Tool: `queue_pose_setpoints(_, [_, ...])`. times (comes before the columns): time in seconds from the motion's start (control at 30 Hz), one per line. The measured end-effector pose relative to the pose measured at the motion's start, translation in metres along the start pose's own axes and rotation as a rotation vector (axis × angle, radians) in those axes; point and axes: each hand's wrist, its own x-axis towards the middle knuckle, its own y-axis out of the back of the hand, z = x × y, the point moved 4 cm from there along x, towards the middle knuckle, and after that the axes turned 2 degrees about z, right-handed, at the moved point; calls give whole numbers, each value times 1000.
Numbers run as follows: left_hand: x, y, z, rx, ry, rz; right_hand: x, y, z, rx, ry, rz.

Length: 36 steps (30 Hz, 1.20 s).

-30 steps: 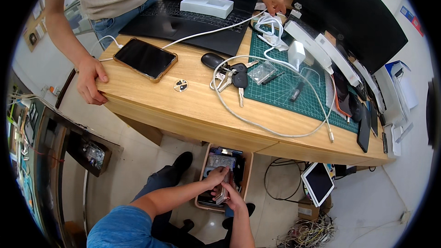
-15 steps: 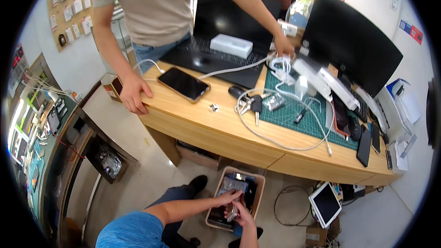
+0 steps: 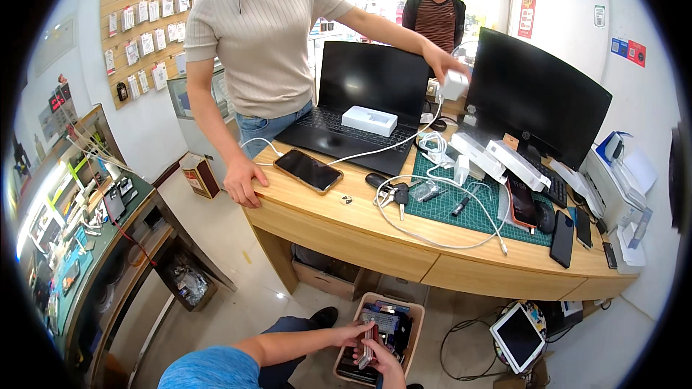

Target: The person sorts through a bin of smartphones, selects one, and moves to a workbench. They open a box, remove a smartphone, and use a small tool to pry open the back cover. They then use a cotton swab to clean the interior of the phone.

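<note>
Low in the view, my left hand (image 3: 352, 334) and my right hand (image 3: 386, 364) are both closed on a small stack of slim reddish and silver phones (image 3: 368, 346). My left fingers grip its upper end, and my right hand wraps its lower end. The stack is tilted above a pale pink plastic bin (image 3: 417, 324) on the floor. Inside the bin lie more dark phones and a clear plastic-wrapped item (image 3: 386, 323). My hands partly hide the bin's contents.
A wooden desk (image 3: 346, 223) stands ahead, holding a laptop (image 3: 375, 75), a monitor (image 3: 537, 94), a charging phone (image 3: 308, 171), keys (image 3: 398, 193) and cables. A person (image 3: 267, 50) stands behind it holding a white charger (image 3: 453, 85). Right of the bin are a tablet (image 3: 517, 338) and coiled cable (image 3: 454, 360).
My view has tilted upward, so the desk sits lower in it. Across the desk, the person's hand has risen with a white charger. My hands still hold the stack over the bin.
</note>
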Motion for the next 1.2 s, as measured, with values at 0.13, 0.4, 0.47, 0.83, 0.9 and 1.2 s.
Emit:
queue_pose_setpoints(0.13, [-12, -4, 0, 67, 197, -217, -9, -19, 1, -130, 65, 15])
queue_pose_setpoints(0.4, [-27, 18, -23, -38, 84, 76, -14, -43, 22, -90, 33, -137])
queue_pose_setpoints(0.47, [-36, 16, -21, -56, 66, 159, -15, -43, 28, 55, -35, -219])
queue_pose_setpoints(0.83, [-53, -22, -3, 706, -238, 382, 9, -36, 39, 314, 49, -87])
queue_pose_setpoints(0.9, [-66, -37, 3, 777, -216, 401, 10, -29, 42, 360, 77, -108])
queue_pose_setpoints(1.2, [-52, -28, 15, 951, -261, 402, -18, -73, 26, 444, 148, -131])
